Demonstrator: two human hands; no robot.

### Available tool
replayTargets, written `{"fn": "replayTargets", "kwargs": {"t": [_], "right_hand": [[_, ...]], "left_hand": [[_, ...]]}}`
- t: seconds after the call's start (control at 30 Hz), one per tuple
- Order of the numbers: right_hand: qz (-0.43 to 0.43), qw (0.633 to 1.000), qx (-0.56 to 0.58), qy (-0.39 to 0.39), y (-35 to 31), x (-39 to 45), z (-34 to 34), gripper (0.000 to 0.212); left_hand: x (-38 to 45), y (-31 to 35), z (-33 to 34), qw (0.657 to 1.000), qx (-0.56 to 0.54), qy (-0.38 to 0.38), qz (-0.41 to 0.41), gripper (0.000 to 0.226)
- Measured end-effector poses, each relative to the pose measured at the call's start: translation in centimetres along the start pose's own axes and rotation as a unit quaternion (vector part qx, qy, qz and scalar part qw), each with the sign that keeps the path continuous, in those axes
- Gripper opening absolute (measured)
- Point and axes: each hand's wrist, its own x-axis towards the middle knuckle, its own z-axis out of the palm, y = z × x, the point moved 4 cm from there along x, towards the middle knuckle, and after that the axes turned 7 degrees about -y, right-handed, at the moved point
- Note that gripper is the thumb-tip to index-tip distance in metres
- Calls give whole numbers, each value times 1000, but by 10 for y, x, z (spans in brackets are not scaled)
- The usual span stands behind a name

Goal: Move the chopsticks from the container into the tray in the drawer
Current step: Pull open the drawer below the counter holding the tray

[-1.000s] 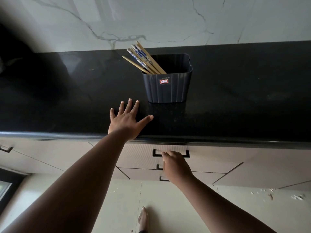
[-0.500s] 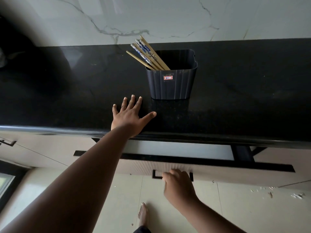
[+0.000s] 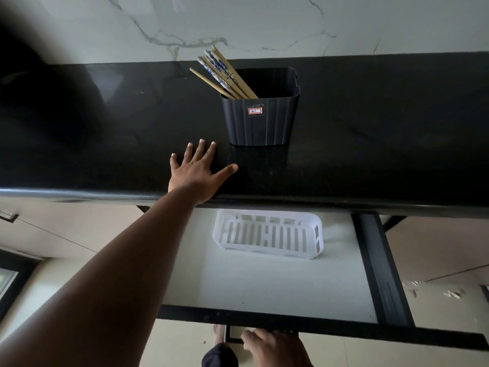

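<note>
Left hand (image 3: 197,172) flat, fingers spread on the worktop (image 3: 370,144); right hand (image 3: 272,347) grips the drawer handle (image 3: 232,337), tray (image 3: 267,238) showing.

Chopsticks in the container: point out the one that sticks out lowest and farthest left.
The plain wooden chopstick, set apart below the bundle of blue-patterned chopsticks, its tip nearest the left hand.

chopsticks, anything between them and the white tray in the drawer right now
Nothing visible does. The chopsticks stand in the container on the counter; the drawer is pulled open and the tray sits uncovered and empty.
</note>
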Motion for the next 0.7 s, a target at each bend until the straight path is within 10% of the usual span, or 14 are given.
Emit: {"fn": "replayTargets", "kwargs": {"t": [0.27,0.37,0.47,0.7], "right_hand": [[17,939,161,-303,-13,3,-38,35],[26,941,281,-186,-7,15,-96,29],[42,987,156,18,22,40,-136,25],[122,986,-41,-103,73,106,-82,24]], "left_hand": [[1,-1,4,1000,10,2,-1,102],[1,-1,4,1000,8,2,-2,102],[-1,1,3,1000,7,2,-4,101],[0,-3,1,1000,-3,10,5,100]]}}
